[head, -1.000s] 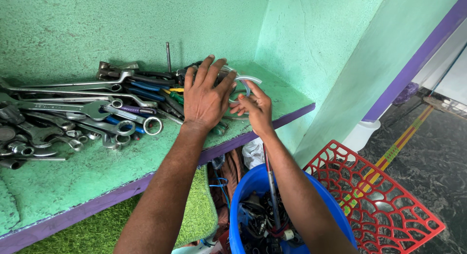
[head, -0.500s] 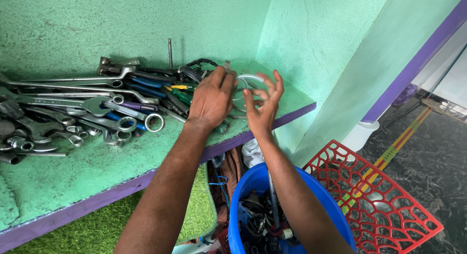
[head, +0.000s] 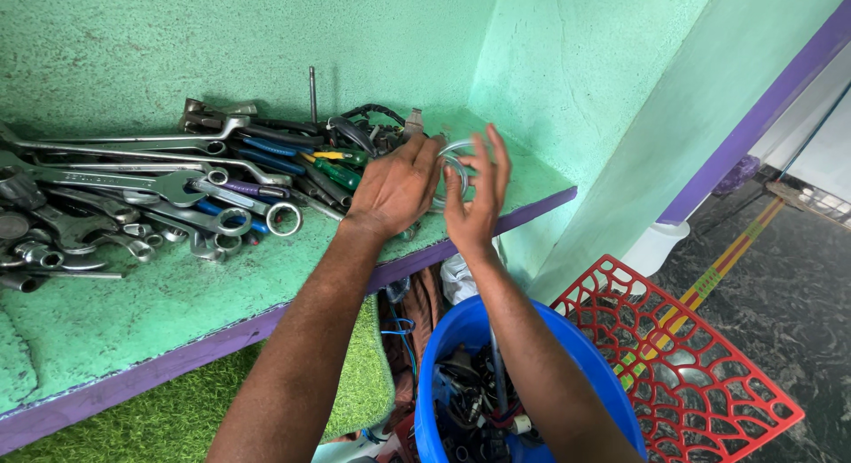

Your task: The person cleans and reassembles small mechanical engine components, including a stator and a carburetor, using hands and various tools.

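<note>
A coil of clear tubing sits between our two hands above the right end of a green shelf edged in purple, both of us gripping it: our left hand closes over its left side, our right hand pinches its right. Wrenches and screwdrivers crowd the shelf against rough green walls. Below stand a blue bucket and a red plastic grid on dark floor.
</note>
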